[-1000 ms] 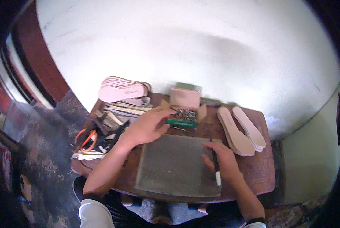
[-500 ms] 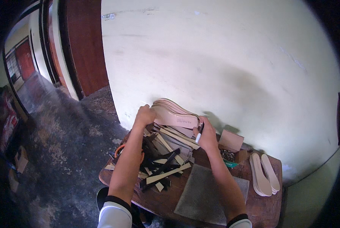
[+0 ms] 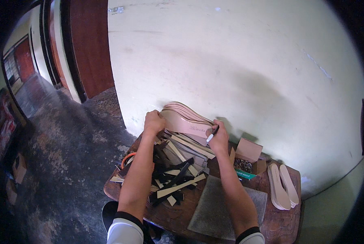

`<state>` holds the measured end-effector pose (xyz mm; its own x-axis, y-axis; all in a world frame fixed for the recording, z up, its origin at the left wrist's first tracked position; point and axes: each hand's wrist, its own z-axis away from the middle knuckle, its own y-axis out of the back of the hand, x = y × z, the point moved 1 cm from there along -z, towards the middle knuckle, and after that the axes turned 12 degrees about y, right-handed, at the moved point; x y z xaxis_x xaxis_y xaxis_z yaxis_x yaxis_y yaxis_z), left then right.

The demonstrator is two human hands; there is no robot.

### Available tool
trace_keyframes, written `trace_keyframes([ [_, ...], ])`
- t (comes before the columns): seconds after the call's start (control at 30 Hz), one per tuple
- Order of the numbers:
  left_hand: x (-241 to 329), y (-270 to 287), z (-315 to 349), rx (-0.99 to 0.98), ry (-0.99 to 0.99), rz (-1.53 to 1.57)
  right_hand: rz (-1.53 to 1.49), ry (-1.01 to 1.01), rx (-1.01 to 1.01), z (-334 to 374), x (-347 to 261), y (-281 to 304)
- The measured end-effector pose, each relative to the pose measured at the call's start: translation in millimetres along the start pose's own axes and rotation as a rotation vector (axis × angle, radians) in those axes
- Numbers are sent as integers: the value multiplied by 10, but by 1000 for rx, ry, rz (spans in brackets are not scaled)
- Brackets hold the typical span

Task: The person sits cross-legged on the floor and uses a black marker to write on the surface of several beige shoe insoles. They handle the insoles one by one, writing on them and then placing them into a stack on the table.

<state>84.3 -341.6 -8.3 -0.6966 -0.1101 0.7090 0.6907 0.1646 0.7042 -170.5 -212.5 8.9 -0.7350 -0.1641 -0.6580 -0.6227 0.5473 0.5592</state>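
Note:
A stack of beige-pink shoe insoles [image 3: 185,123] is held up on edge at the far side of the table, near the wall. My left hand [image 3: 154,122] is closed around its left end. At the right end my right hand [image 3: 218,139] pinches the stack between thumb and fingers. That same hand also keeps a black-and-white marker pen [image 3: 212,134] tucked against it, white end pointing down. Under the stack lies a heap of black, grey and cream strips [image 3: 178,173], partly hidden by my left forearm.
A grey mat [image 3: 206,207] lies on the wooden table [image 3: 281,232], partly beneath my right forearm. An opened cardboard box [image 3: 249,150] holds small dark pieces. Two more insole stacks [image 3: 279,191] rest at the table's right. Behind the table rises a pale wall [image 3: 230,61].
Both hands still hold the insole stack, which has shifted only slightly. The whole view has moved a little.

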Motion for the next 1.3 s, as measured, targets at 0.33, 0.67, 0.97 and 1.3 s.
trace_keyframes([
  [0.33,-1,-50,80,-115,45,201,-60,105,-98,-20,80,-104],
  [0.67,-83,-42,21,-332,119,448,-180,118,-213,-76,179,-53],
  [0.97,83,101,160,-521,132,400,-54,116,-302,-33,27,11],
  [1.3,198,185,234,-655,265,450,-43,163,-353,-67,20,-18],
])
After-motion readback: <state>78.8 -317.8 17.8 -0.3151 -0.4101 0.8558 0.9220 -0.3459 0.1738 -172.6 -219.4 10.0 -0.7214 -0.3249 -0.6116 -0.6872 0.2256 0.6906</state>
